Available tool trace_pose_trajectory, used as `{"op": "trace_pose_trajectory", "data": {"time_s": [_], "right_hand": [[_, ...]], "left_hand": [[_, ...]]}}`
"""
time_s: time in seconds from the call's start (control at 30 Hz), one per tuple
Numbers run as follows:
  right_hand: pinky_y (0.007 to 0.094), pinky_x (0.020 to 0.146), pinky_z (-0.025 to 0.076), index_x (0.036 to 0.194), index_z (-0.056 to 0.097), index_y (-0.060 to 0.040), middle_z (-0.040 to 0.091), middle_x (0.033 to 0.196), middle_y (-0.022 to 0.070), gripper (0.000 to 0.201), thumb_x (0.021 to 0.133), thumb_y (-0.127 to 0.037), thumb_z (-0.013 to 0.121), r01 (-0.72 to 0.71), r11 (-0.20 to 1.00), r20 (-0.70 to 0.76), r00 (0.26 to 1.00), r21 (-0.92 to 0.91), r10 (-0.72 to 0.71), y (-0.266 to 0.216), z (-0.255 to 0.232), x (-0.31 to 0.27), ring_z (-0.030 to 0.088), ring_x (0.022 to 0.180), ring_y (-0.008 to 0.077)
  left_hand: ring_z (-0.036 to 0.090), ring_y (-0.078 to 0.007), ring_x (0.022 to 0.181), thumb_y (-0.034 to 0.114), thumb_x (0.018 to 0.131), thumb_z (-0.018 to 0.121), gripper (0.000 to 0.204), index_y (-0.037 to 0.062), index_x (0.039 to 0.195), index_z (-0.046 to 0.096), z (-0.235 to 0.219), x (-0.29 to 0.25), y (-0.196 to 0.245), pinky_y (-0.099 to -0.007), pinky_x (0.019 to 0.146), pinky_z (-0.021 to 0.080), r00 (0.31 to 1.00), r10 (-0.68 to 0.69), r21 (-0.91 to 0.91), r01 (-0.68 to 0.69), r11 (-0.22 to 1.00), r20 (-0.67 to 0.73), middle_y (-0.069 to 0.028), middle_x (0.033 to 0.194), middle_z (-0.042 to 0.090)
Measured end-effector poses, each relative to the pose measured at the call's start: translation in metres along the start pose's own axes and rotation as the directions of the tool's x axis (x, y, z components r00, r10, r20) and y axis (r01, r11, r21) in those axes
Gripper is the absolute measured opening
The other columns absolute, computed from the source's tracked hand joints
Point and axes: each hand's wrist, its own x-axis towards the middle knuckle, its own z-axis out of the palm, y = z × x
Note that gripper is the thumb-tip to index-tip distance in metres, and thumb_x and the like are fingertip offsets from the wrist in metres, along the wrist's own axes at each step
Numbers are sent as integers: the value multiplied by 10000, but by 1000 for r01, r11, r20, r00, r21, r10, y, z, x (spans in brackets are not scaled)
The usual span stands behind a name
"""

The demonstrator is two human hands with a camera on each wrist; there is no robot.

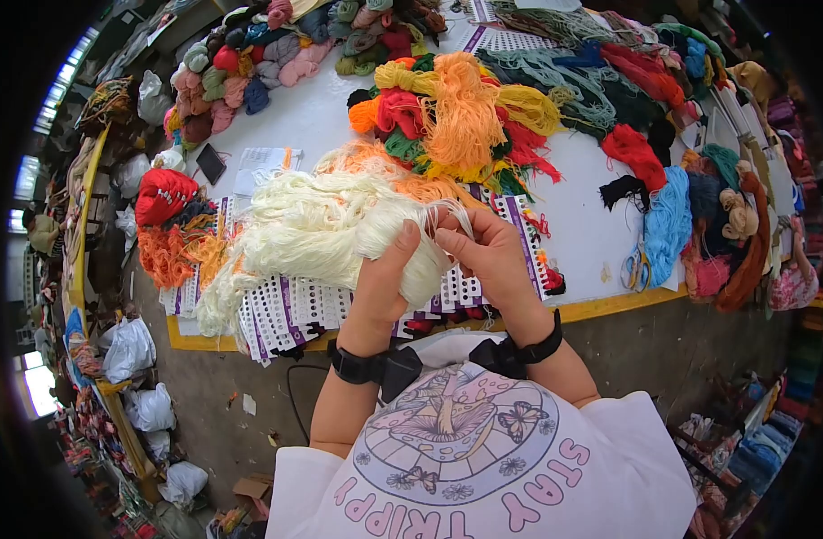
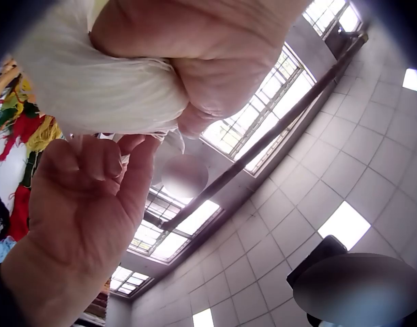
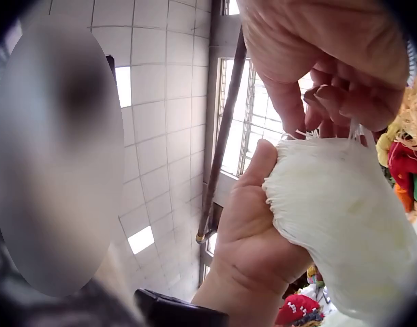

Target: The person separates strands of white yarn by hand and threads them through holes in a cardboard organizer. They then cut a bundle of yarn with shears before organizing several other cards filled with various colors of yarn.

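Observation:
A thick bundle of cream-white thread [image 1: 295,238] lies across the near side of the table, its right end lifted. The left hand [image 1: 382,278] grips that raised end, thumb over the front; in the left wrist view the left hand [image 2: 195,54] wraps the white bundle [image 2: 120,95]. At the bundle's upper edge the right hand [image 1: 497,256] pinches a few strands between curled fingers. In the right wrist view the right hand [image 3: 331,61] draws thin strands up from the bundle [image 3: 338,204], with the left hand [image 3: 253,225] behind it.
Punched white and purple cards [image 1: 286,314] lie under the bundle. Orange, yellow and red skeins [image 1: 465,108] are piled beyond it. A phone [image 1: 211,163] is at the left, scissors [image 1: 636,269] and a light-blue skein [image 1: 668,225] at the right. The yellow table edge [image 1: 600,307] runs in front.

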Motion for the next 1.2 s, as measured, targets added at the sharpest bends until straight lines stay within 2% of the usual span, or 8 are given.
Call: {"op": "trace_pose_trajectory", "data": {"time_s": [0.27,0.33,0.47,0.67,0.83,0.93,1.13,1.2], "right_hand": [[156,460,324,797,627,-19,536,607,-34,101,764,-113,637,0,1000,77,997,-14,1,11,-8,3,427,496,16],[157,454,333,784,634,-22,555,611,-32,99,757,-117,639,-96,991,75,993,95,89,7,-11,3,447,506,10],[153,426,308,762,630,-38,531,579,-40,96,757,-133,642,-99,980,75,993,175,87,11,-12,4,420,474,6],[156,431,322,745,622,-47,520,575,-44,86,757,-130,644,-97,969,68,994,228,83,10,-11,2,422,476,6],[159,434,327,763,625,-48,521,585,-43,103,771,-150,639,-150,943,67,988,297,136,12,-14,2,429,480,11],[154,437,338,778,626,-44,525,599,-43,137,787,-180,630,-39,997,36,999,59,36,11,-9,-1,434,479,13],[153,454,349,813,632,-29,540,629,-42,144,794,-171,626,-117,973,69,992,201,105,12,-14,-1,427,507,4],[154,465,353,827,631,-24,544,633,-41,155,793,-175,626,-89,987,55,995,133,82,9,-13,-4,429,516,3]], "left_hand": [[498,-211,1055,338,878,464,510,-50,1204,402,-2,6,-7,-317,870,418,997,45,30,-47,998,63,-153,1231,451],[506,-214,1043,339,880,459,501,-47,1194,408,-2,6,-5,-320,857,427,998,42,-3,-42,999,48,-152,1213,466],[540,-210,979,286,870,490,444,-25,1178,418,-9,5,-2,-321,813,451,999,-24,-23,25,999,28,-144,1138,517],[576,-156,840,114,817,573,290,12,1074,485,4,4,-2,-283,694,483,992,112,18,-111,994,-58,-81,968,566],[575,-151,819,99,797,591,286,14,1053,499,4,4,-1,-279,685,480,991,64,-52,-70,996,-119,-70,940,572],[575,-148,804,105,789,603,253,10,1012,530,4,6,-4,-278,678,480,988,104,14,-103,995,-115,-65,918,578],[575,-139,775,120,785,621,181,9,921,581,-2,5,-4,-268,665,479,994,67,-23,-69,997,-83,-60,873,591],[575,-138,769,123,786,624,180,8,917,583,-2,4,-4,-266,656,481,995,61,-29,-64,998,-84,-60,871,592]]}}
